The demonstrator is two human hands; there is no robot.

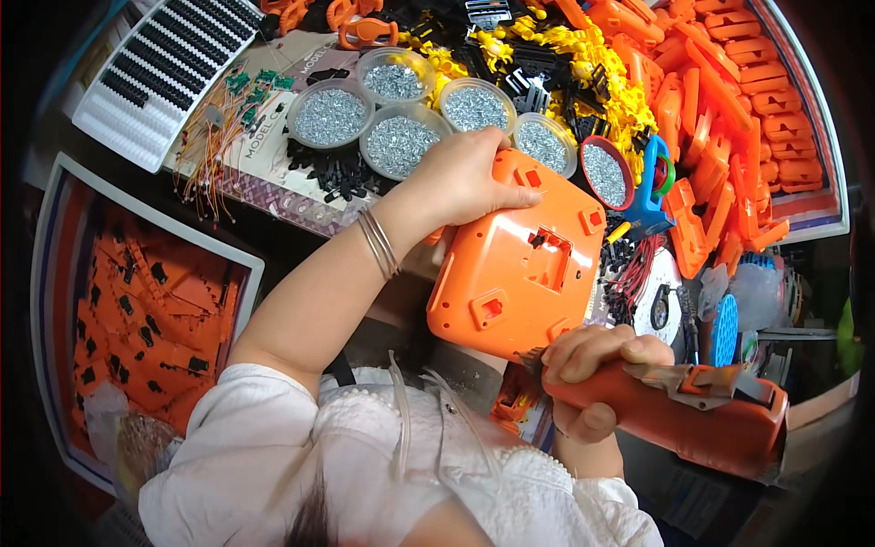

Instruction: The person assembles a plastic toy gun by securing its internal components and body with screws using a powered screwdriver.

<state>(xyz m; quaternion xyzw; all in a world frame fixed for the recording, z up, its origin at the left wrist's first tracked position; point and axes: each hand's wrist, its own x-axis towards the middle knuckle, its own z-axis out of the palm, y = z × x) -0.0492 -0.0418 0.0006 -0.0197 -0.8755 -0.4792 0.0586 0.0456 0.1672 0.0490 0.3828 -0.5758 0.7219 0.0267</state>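
Observation:
My left hand grips the upper left edge of an orange plastic housing, thumb flat on its face. The housing is a rounded box, tilted toward me. It has a rectangular opening in the middle and raised corner mounts with holes. In my right hand is an electric screwdriver with a thick reddish-orange body and a metal clip on its side. Its dark tip points at the lower edge of the housing; whether they touch I cannot tell.
Several round tubs of small screws stand beyond my left hand. Yellow parts and orange parts are heaped behind. A blue tape dispenser stands at right. A bin of orange pieces is at left, below a white rack.

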